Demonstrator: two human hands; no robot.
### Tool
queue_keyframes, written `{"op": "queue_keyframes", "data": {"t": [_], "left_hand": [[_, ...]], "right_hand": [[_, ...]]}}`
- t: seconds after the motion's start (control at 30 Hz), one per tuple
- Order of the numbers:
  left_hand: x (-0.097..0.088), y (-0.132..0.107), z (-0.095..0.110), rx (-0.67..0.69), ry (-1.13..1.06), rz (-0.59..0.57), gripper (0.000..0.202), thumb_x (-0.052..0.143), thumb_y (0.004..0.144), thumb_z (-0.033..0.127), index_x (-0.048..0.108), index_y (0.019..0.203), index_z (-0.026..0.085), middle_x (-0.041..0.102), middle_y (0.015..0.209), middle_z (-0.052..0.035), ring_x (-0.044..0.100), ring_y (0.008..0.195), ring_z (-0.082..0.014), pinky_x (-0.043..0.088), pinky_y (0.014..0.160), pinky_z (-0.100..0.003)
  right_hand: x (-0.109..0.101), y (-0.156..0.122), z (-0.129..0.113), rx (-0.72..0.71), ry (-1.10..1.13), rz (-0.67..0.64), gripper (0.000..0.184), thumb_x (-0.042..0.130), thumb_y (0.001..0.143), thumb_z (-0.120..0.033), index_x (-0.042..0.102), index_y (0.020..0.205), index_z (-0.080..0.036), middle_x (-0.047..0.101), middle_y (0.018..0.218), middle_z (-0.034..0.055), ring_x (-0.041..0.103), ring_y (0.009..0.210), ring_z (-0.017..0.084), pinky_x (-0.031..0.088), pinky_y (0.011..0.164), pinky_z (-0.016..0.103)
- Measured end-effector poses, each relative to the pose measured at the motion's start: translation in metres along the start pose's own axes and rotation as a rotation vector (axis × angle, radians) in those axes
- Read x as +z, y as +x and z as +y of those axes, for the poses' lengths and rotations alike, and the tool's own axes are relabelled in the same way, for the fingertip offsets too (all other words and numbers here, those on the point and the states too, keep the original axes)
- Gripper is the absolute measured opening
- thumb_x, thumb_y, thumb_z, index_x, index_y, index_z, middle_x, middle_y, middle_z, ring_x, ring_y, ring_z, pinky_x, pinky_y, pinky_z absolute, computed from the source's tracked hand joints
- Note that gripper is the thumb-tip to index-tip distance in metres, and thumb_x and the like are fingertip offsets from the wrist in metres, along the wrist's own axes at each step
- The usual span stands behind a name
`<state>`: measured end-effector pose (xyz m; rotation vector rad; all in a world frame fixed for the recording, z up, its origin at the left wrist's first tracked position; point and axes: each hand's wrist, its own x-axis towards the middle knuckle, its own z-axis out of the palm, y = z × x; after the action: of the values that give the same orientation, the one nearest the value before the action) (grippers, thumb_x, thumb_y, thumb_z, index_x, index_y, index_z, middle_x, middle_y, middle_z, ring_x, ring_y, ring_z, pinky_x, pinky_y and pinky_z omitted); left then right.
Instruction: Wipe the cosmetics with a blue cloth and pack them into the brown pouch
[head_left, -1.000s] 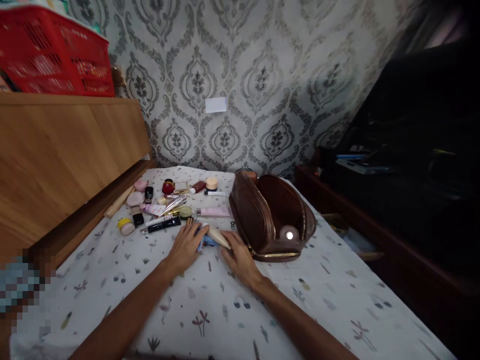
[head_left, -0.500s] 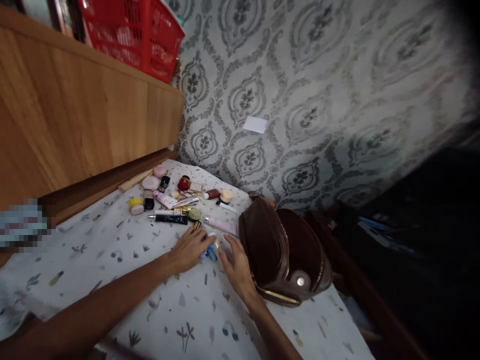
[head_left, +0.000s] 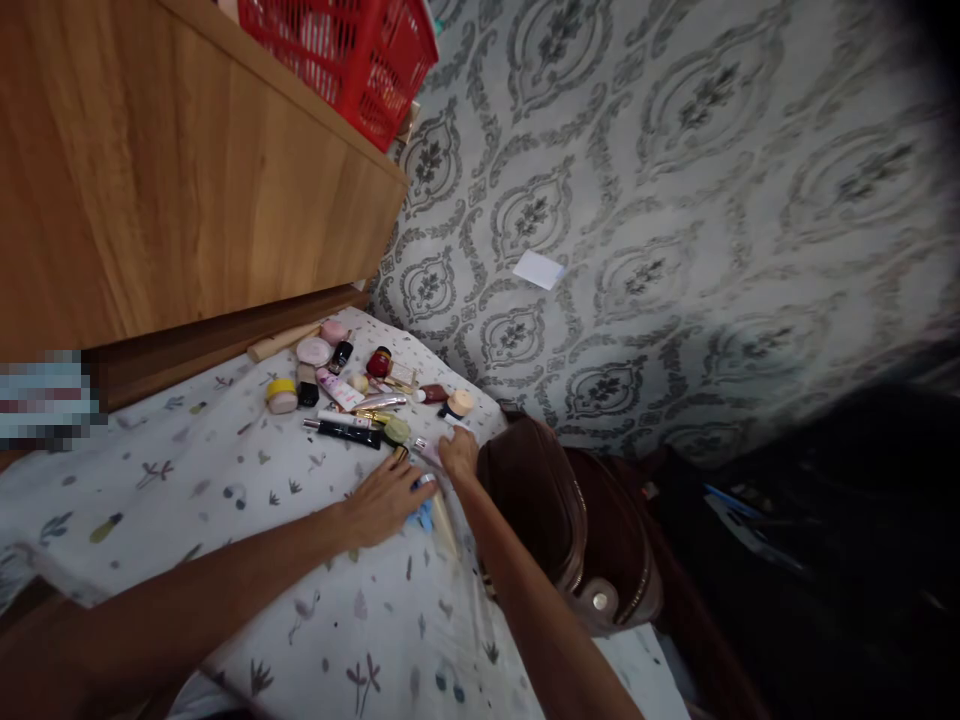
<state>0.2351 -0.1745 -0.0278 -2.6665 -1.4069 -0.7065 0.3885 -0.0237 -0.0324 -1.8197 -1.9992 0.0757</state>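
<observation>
My left hand [head_left: 384,505] lies palm down on the patterned sheet, fingers stretched out. Under and beside its fingertips are a small gold-capped item [head_left: 401,454] and a crumpled blue thing [head_left: 424,514]. A beige tube [head_left: 445,522] lies just right of that hand. My right hand [head_left: 459,455] is closed over a pale pink tube [head_left: 427,451], covering most of it; its fingertips are partly hidden. A white tube [head_left: 459,421] shows just beyond the knuckles. Close by on the right stands a brown bag [head_left: 525,490], its zip undone.
Several cosmetics lie behind my hands, among them a black tube [head_left: 349,433], a red-capped jar [head_left: 379,362] and a yellow-lidded jar [head_left: 282,394]. A wooden cabinet [head_left: 225,200] with a red basket [head_left: 360,70] borders the left; a patterned wall [head_left: 637,220] rises behind.
My right hand has moved forward from beside the beige tube to the pink tube and has closed. My left hand stays near the blue thing. The view has tilted slightly.
</observation>
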Motion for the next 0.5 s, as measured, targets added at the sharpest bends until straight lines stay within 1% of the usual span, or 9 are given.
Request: {"op": "queue_keyframes", "data": {"t": [0.07,0.13,0.2,0.3,0.4,0.5], "left_hand": [[-0.003,0.0,0.0,0.005,0.009,-0.016,0.046,0.061,0.083,0.009,0.051,0.126,0.02,0.061,0.111,-0.0087,0.057,0.11,-0.0271,0.037,0.105,-0.043],[-0.005,0.001,-0.001,0.008,0.002,-0.025,0.046,0.064,0.083,0.013,0.051,0.127,0.019,0.062,0.111,-0.0094,0.057,0.109,-0.0276,0.037,0.107,-0.045],[-0.006,0.001,-0.002,0.017,-0.009,-0.019,0.046,0.064,0.083,0.014,0.051,0.127,0.018,0.062,0.11,-0.0101,0.058,0.108,-0.0275,0.036,0.109,-0.046],[-0.005,0.002,-0.003,0.027,-0.01,-0.011,0.043,0.059,0.086,0.012,0.052,0.127,0.017,0.062,0.107,-0.0101,0.059,0.105,-0.0264,0.034,0.111,-0.047],[-0.002,0.002,-0.003,0.014,-0.006,0.004,0.04,0.053,0.088,0.011,0.052,0.127,0.018,0.062,0.107,-0.009,0.059,0.105,-0.0255,0.033,0.113,-0.046],[-0.002,0.003,-0.003,0.008,-0.005,-0.007,0.041,0.053,0.088,0.011,0.051,0.128,0.02,0.063,0.109,-0.0083,0.058,0.106,-0.0254,0.031,0.114,-0.048]], "right_hand": [[-0.001,0.015,-0.002,0.058,-0.074,-0.035,0.033,0.061,0.097,-0.035,0.06,0.124,-0.017,0.061,0.128,0.0102,0.062,0.111,0.024,0.053,0.094,0.047],[-0.003,0.025,-0.003,0.093,-0.138,-0.068,0.034,0.062,0.097,-0.035,0.06,0.126,-0.017,0.06,0.129,0.0105,0.062,0.11,0.024,0.055,0.092,0.046],[-0.006,0.03,-0.002,0.103,-0.189,-0.097,0.034,0.062,0.097,-0.034,0.059,0.126,-0.016,0.06,0.128,0.0107,0.063,0.11,0.024,0.055,0.092,0.046],[-0.008,0.034,-0.001,0.098,-0.245,-0.127,0.034,0.062,0.097,-0.034,0.059,0.126,-0.016,0.061,0.128,0.0106,0.063,0.109,0.024,0.055,0.091,0.045],[-0.008,0.035,-0.002,0.101,-0.288,-0.14,0.035,0.062,0.097,-0.034,0.059,0.126,-0.016,0.061,0.128,0.0105,0.063,0.109,0.024,0.055,0.091,0.046],[-0.008,0.034,-0.004,0.104,-0.326,-0.151,0.035,0.062,0.097,-0.034,0.059,0.127,-0.016,0.06,0.129,0.0106,0.062,0.111,0.025,0.054,0.093,0.047]]}}
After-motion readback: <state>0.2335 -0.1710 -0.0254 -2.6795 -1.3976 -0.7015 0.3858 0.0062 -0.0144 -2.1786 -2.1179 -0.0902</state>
